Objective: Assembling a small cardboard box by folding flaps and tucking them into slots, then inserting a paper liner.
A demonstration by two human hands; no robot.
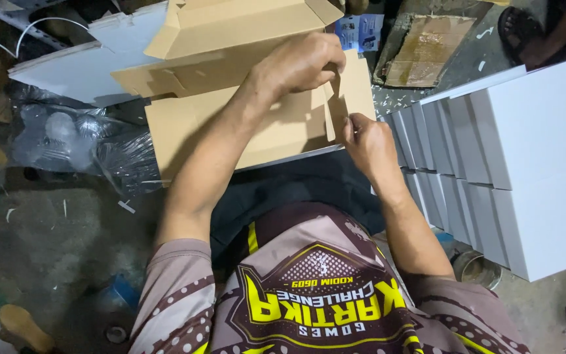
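Note:
A flat brown cardboard box blank [276, 121] lies across my lap, its white side facing down. My left hand [299, 62] presses on the upper part of the blank and pinches a cut flap near its right edge. My right hand [367, 141] grips the narrow side flap [333, 108] from below, bending it up along the fold. Both forearms reach forward over my patterned shirt.
Several folded white boxes [492, 144] stand in rows at the right. More flat blanks [230, 26] are stacked ahead. Crumpled clear plastic wrap [80, 141] lies at the left on the grey floor. Someone's sandalled foot [525, 33] shows at the top right.

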